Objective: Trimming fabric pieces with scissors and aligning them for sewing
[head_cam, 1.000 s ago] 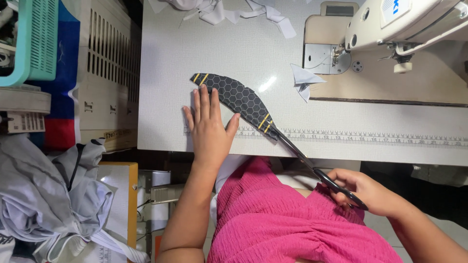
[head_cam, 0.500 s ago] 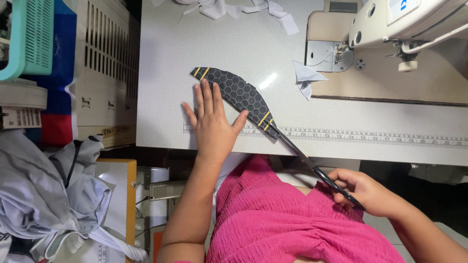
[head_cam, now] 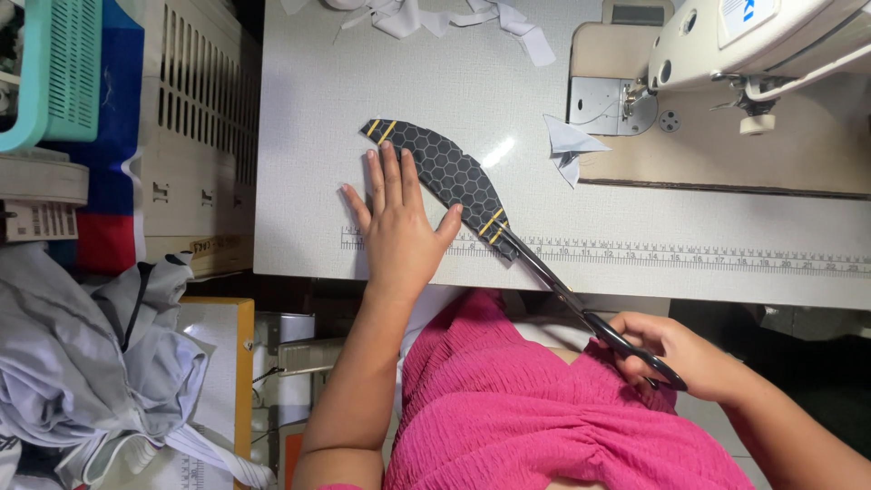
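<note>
A: Left hand [head_cam: 399, 231] lay flat, fingers spread apart, gripping nothing. Palm and fingertips pressed on the white tabletop [head_cam: 299, 118] against the inner curve of a long curved strip of dark fabric with a grey honeycomb print and thin yellow stripes near each end [head_cam: 445, 172]. Thumb reached toward the strip's near end. My reading: the hand pinned the cloth so it wouldn't slide.

B: And the right hand [head_cam: 676, 358]?

A: Closed around the handles of black-handled metal scissors [head_cam: 581, 313], held off the table's near edge, beside the pink ruched top [head_cam: 544, 417]. Blades ran up and away from that hand, tips meeting the striped end of the strip just past the left thumb. Whether the blades stood parted, I couldn't tell.

B: Anything around them?

A: Printed ruler marks [head_cam: 689, 257] ran along the table edge between the two hands. Beyond the right hand sat a white sewing machine [head_cam: 762, 36], with a small pale fabric scrap [head_cam: 570, 143] before its plate. White cloth offcuts [head_cam: 435, 16] lay far past the left fingertips. Left of that hand: a teal plastic basket [head_cam: 54, 73] and rumpled grey cloth [head_cam: 82, 363].
</note>
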